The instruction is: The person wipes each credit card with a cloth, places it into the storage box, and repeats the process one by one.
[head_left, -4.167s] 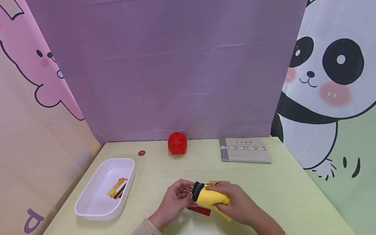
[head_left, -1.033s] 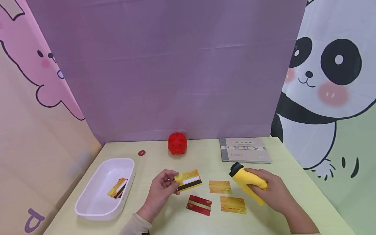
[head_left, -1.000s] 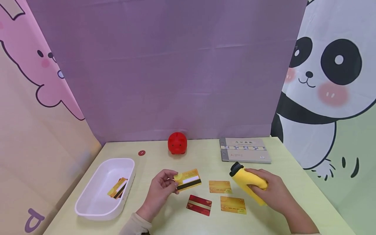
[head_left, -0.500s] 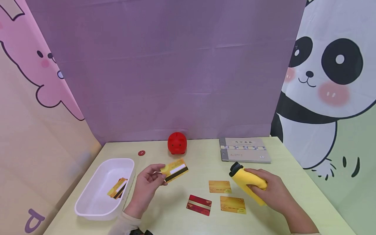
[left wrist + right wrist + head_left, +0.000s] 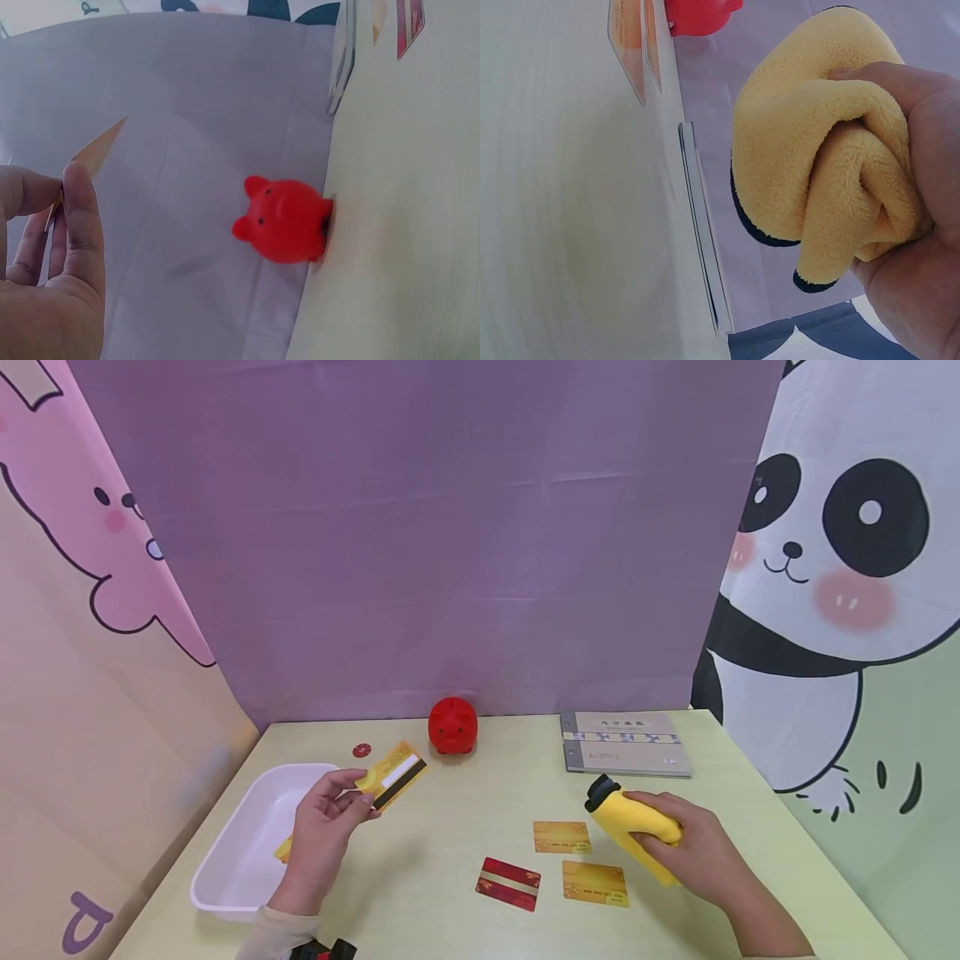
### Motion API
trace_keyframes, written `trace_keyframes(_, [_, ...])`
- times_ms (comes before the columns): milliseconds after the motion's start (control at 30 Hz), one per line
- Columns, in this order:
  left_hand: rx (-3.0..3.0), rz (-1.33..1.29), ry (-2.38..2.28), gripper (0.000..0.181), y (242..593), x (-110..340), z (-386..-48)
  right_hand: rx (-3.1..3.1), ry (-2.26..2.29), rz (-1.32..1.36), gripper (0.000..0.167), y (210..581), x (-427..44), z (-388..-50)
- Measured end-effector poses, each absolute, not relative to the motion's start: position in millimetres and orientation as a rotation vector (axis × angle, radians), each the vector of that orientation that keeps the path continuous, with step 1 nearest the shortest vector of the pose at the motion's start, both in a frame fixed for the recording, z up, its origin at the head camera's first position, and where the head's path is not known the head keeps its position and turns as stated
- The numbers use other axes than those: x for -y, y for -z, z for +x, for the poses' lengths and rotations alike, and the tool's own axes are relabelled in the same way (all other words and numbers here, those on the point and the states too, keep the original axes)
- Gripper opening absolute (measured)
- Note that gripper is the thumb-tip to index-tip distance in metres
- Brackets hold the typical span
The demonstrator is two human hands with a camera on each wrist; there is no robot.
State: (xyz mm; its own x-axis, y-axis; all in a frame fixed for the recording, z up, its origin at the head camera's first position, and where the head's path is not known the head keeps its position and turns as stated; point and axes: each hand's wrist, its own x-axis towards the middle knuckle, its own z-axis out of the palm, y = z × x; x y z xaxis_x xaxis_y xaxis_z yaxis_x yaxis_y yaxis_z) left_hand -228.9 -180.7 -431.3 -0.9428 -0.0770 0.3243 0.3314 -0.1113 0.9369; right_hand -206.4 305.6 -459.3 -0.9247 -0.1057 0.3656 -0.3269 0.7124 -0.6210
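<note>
Currently I'm pinching a likely light, stiff gold card (image 5: pixel 393 775) by its end with my left hand (image 5: pixel 321 831), nearest the far-left corner of the desk (image 5: pixel 465 818); my right hand (image 5: pixel 693 843) is gripping soft-looking yellow cloth (image 5: pixel 630 820).

Fingers (image 5: pixel 82 217) pinch a card (image 5: pixel 100 148), apart from a red pig (image 5: pixel 285 223).

Fluffy, matt cloth (image 5: pixel 780 150); smooth piggy bank (image 5: pixel 453 727)

The cloth (image 5: pixel 628 817) is yellow with black edging.
</note>
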Motion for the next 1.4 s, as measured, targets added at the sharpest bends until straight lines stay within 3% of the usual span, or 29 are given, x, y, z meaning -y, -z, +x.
trace_keyframes(933, [1.719,-0.033,2.087,0.035,435.4,273.4,-221.6,2.634,-1.037,0.319,0.052,461.0,-304.9,-206.7])
trace_keyframes(1400, [1.972,0.167,2.04,0.032,440.3,304.0,-225.3,2.623,-1.008,0.337,0.053,461.8,-305.0,-207.0])
